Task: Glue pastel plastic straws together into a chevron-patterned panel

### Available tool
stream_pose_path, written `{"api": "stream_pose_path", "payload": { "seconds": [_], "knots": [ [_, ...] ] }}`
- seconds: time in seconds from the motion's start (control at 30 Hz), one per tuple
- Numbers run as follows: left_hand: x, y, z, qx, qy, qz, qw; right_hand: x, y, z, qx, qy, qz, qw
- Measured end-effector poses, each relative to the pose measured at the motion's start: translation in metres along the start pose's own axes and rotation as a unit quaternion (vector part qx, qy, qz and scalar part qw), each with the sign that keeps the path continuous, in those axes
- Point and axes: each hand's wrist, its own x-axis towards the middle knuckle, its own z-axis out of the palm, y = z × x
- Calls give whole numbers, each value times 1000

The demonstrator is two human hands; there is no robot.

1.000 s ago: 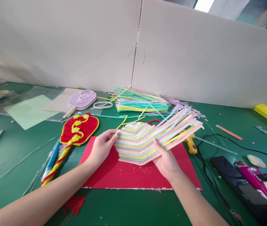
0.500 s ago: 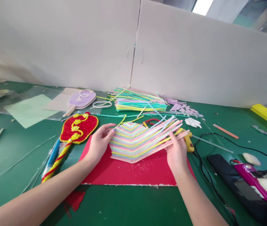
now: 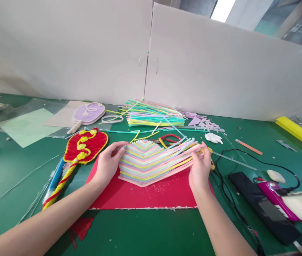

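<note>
A striped panel of pastel pipe cleaners (image 3: 143, 163), bent in V shapes, lies over a red board (image 3: 151, 197). My left hand (image 3: 109, 160) pinches the panel's left edge between thumb and fingers. At the right, my right hand (image 3: 200, 165) is closed around the loose pipe cleaner ends, with its fingertips at their tips. Red-handled pliers (image 3: 170, 138) lie just behind the panel, partly covered by it. Part of a yellow tool (image 3: 211, 163) shows beside my right hand.
A red and yellow fan (image 3: 85, 145) lies left of the board, a purple fan (image 3: 89, 113) behind it. Bundled pipe cleaners (image 3: 155, 115) lie at the back. On the right are a black phone (image 3: 263, 206), a purple device (image 3: 279, 201) and a black cable (image 3: 228, 192).
My right hand's fingers have closed round the pipe cleaner ends, which are now gathered closer together. The whole view has shifted slightly, with the table items a little further left.
</note>
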Motion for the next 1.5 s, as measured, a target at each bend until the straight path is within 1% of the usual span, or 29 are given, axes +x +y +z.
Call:
{"api": "stream_pose_path", "payload": {
  "seconds": [0.1, 0.2, 0.27, 0.33, 0.4, 0.47, 0.53, 0.57, 0.6, 0.67, 0.7, 0.73, 0.77, 0.8, 0.87, 0.97, 1.07, 1.17, 1.2, 1.27, 1.3, 1.33, 1.4, 1.43, 1.47, 1.5],
  "knots": [
    [1, 0, 0, -20, 5, 6, 1000, 1, -1, 1, -10, -30, -22, 999],
    [3, -4, 2, -39, 13, 2, 999, 0, -4, 3, -26, -92, -14, 995],
    [5, -9, 3, -41, 17, -4, 999, -2, -4, 4, -73, -122, -26, 990],
    [6, -15, 4, -33, 16, 1, 999, -3, -3, 2, -158, -117, -85, 977],
    [7, -18, 3, -14, 20, 22, 999, -4, -2, 1, -249, -103, -173, 947],
    [7, -17, 2, 34, 45, 61, 997, -6, -2, 0, -306, -112, -257, 910],
    [5, -10, -1, 97, 76, 115, 986, -10, -4, 1, -333, -157, -313, 876],
    [2, -6, -2, 125, 82, 146, 978, -13, -5, 2, -341, -184, -331, 860],
    [-2, -1, -2, 146, 70, 180, 970, -17, -6, 4, -348, -212, -344, 846],
    [-15, 9, -1, 193, -3, 255, 948, -23, -6, 7, -360, -265, -360, 819],
    [-23, 13, 1, 224, -52, 300, 926, -26, -5, 8, -364, -289, -363, 808],
    [-32, 17, 3, 263, -114, 336, 897, -28, -4, 9, -368, -309, -364, 798],
    [-40, 19, 6, 294, -174, 368, 864, -29, -3, 10, -372, -327, -362, 790],
    [-48, 20, 9, 317, -224, 386, 837, -30, -2, 10, -376, -341, -357, 784],
    [-60, 21, 15, 350, -274, 380, 811, -30, 0, 9, -388, -361, -344, 775],
    [-67, 19, 18, 371, -319, 350, 798, -29, 2, 8, -410, -379, -323, 764],
    [-66, 19, 18, 373, -337, 332, 798, -29, 4, 7, -434, -399, -305, 748],
    [-66, 20, 18, 363, -349, 321, 802, -29, 9, 6, -463, -422, -298, 720],
    [-66, 21, 18, 355, -352, 317, 806, -29, 10, 6, -471, -425, -299, 713],
    [-65, 22, 16, 331, -351, 309, 820, -28, 13, 5, -479, -415, -304, 711],
    [-63, 22, 15, 315, -336, 299, 836, -27, 14, 5, -482, -404, -306, 715],
    [-60, 22, 13, 299, -309, 286, 857, -26, 14, 5, -485, -393, -307, 718],
    [-50, 20, 8, 278, -225, 253, 899, -24, 15, 5, -496, -380, -311, 716],
    [-44, 18, 6, 279, -186, 245, 910, -24, 15, 5, -503, -375, -314, 713],
    [-39, 16, 5, 291, -161, 246, 910, -24, 16, 5, -509, -368, -320, 709],
    [-35, 13, 4, 311, -160, 253, 902, -24, 15, 5, -515, -362, -328, 705]
  ]
}}
